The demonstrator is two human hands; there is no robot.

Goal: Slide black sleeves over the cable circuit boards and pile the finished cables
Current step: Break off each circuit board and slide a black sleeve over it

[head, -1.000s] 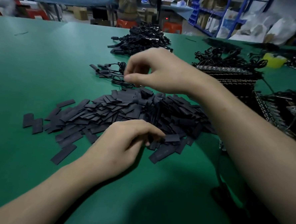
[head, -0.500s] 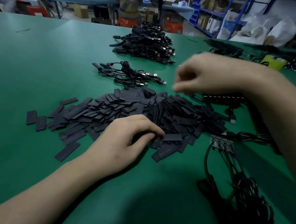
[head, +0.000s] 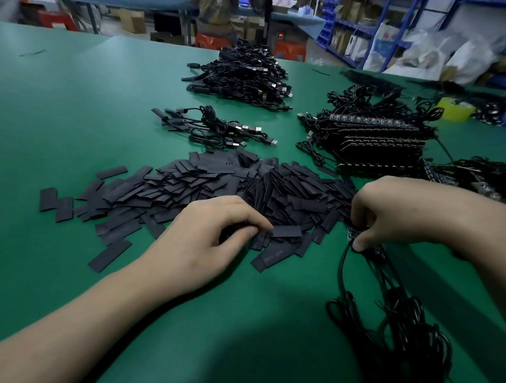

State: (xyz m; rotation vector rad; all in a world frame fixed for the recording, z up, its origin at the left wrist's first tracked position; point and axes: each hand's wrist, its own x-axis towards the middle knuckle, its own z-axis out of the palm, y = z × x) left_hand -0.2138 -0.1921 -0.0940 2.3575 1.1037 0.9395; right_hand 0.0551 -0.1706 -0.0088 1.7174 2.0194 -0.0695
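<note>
The left hand (head: 213, 239) pinches one sleeve (head: 286, 231) with curled fingers; the right hand (head: 392, 211) grips the circuit board (head: 353, 234); it is best to squeeze the sleeve open and feed the board in straight.

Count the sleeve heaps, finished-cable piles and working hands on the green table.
Heap of flat black sleeves: 1
Piles of sleeved black USB cables, large pile and small pile: 2
Bare hands, left hand gripping sleeves, right hand pinching a cable circuit board: 2
Total: 5
</note>
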